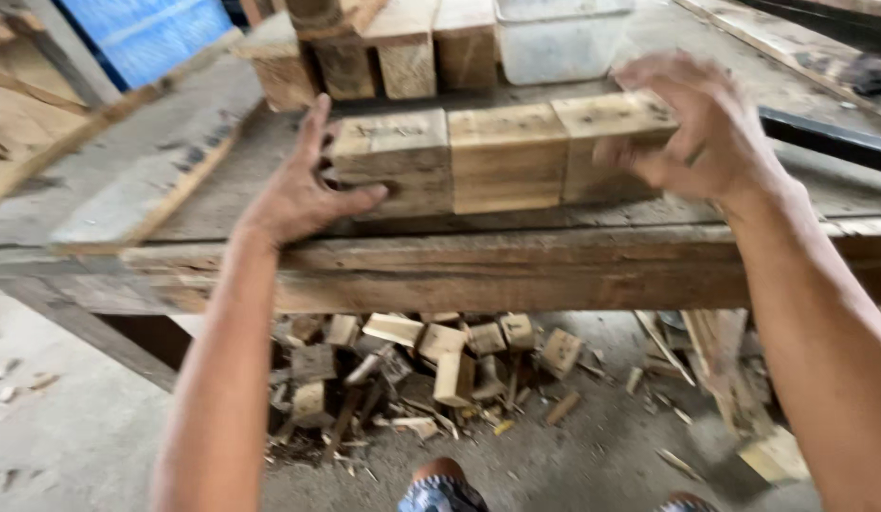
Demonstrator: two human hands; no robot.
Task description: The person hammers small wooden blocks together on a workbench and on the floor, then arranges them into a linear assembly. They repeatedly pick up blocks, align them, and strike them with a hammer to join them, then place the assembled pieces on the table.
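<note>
Left hand [303,194] and right hand [706,128] are clamping the ends of 3 wooden blocks [502,156] lying in a row on the tabletop [516,270]. Blocks look stiff, rough, fairly heavy; squeezing endwise is probably keeping them together.

Both forearms are bare, with no sleeves, gloves, watch or rings showing on the hands [298,194]. Near the bottom edge, patterned blue-and-white shorts [440,495] cover the legs below the knee.
</note>
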